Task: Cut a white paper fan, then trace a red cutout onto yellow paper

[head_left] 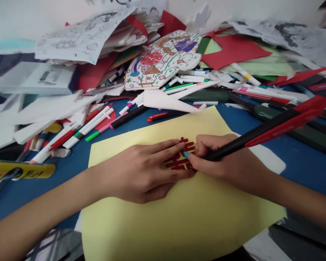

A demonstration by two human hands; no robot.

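Blue table (38, 203), yellow paper (179, 224): red double-happiness cutout (179, 159) under open left hand (141, 172), right grip (228, 163) closed on marker (260, 136).

Bright, even indoor light, soft shadows.
Faint shadow under the left hand (139, 172); papers (296, 41) at top right blur and bend.

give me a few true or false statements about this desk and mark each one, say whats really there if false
1. The right hand holds a black and red marker. True.
2. The left hand grips scissors. False: it rests on a red paper cut-out on a pale yellow sheet.
3. The sheet lies on a blue surface. True.
4. The yellow tube lies at the far right. False: it lies at the left edge of the view.
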